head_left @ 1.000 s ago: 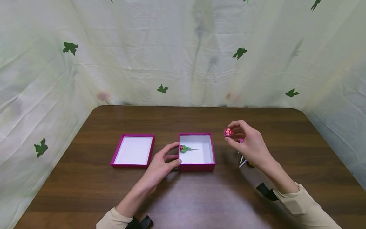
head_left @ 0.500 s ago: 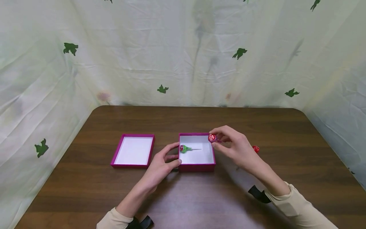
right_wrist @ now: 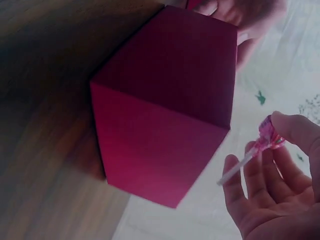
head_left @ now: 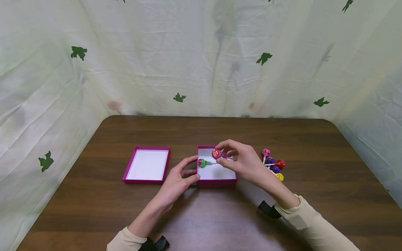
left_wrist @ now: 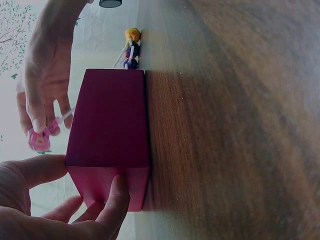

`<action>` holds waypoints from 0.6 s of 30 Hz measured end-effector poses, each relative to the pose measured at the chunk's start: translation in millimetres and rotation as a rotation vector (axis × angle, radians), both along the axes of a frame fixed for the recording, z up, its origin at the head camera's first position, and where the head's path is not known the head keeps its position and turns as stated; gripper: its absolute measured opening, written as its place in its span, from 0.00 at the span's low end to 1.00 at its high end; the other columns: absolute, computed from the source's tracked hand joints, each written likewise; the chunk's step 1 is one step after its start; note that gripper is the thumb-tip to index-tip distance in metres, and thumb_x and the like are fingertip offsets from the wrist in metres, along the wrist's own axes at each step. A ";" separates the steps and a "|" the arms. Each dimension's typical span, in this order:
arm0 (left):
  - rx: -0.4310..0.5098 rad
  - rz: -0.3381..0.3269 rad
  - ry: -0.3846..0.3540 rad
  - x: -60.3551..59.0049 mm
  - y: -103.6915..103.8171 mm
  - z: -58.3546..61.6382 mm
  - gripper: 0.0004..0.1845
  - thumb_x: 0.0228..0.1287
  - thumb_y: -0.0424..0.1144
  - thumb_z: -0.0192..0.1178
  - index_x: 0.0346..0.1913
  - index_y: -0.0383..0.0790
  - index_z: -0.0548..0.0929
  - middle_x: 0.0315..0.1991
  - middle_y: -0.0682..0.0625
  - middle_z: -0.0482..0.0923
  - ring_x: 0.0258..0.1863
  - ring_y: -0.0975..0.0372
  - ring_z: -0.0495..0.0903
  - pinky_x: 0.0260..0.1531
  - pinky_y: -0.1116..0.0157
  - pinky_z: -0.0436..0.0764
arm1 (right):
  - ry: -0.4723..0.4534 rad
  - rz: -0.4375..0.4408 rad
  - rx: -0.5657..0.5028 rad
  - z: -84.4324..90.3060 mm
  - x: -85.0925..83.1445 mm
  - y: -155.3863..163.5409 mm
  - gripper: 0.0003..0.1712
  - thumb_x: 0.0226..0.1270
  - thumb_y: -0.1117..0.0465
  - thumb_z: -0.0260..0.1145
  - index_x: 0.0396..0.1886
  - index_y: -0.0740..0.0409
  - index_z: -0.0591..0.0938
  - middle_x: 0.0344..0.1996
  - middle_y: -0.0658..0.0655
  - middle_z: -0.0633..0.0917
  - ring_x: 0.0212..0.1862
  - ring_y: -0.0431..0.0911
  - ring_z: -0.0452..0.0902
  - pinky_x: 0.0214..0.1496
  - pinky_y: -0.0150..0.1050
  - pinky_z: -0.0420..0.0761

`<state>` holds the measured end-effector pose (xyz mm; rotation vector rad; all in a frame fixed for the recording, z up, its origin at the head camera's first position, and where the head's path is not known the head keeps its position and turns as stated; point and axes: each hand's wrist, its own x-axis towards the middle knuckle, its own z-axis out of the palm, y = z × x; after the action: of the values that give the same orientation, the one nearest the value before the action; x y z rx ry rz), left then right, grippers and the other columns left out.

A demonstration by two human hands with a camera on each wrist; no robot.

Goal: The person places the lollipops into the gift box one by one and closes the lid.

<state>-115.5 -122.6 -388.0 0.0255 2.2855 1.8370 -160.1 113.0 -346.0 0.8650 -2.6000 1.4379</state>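
Note:
An open magenta box (head_left: 216,184) with a white inside stands mid-table. A green-wrapped lollipop (head_left: 204,163) lies in it by the left wall, stick pointing right. My left hand (head_left: 176,179) rests its fingertips against the box's left side; in the left wrist view they touch the wall and upper edge. Above the box, my right hand (head_left: 243,160) pinches a pink-and-red wrapped lollipop (head_left: 216,153) by its head between thumb and forefinger. In the right wrist view its white stick (right_wrist: 235,171) points away from the head, and the other fingers are loosely bent.
The box's lid (head_left: 147,165), white inside up, lies left of the box. Several lollipops in pink, purple, red and yellow wrappers (head_left: 275,168) lie in a pile to the right. A pale curtain (head_left: 201,62) hangs behind the brown table (head_left: 94,209).
My right hand has carried the lollipop left from beside the pile to over the box, bringing the pile into view. My left hand has stayed at the box's side.

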 end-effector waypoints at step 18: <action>0.021 -0.003 0.005 0.2 -0.3 -0.5 0.30 0.64 0.34 0.63 0.69 0.50 0.72 0.69 0.49 0.66 0.57 0.52 0.76 0.51 0.51 0.78 | -0.123 0.102 0.242 -17.7 -21.1 -32.0 0.14 0.58 0.61 0.76 0.44 0.47 0.84 0.33 0.43 0.83 0.38 0.40 0.79 0.41 0.37 0.80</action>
<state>-115.4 -123.0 -388.5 0.0366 2.2677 1.8616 -181.2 81.0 -363.7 0.9768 -2.9069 1.2531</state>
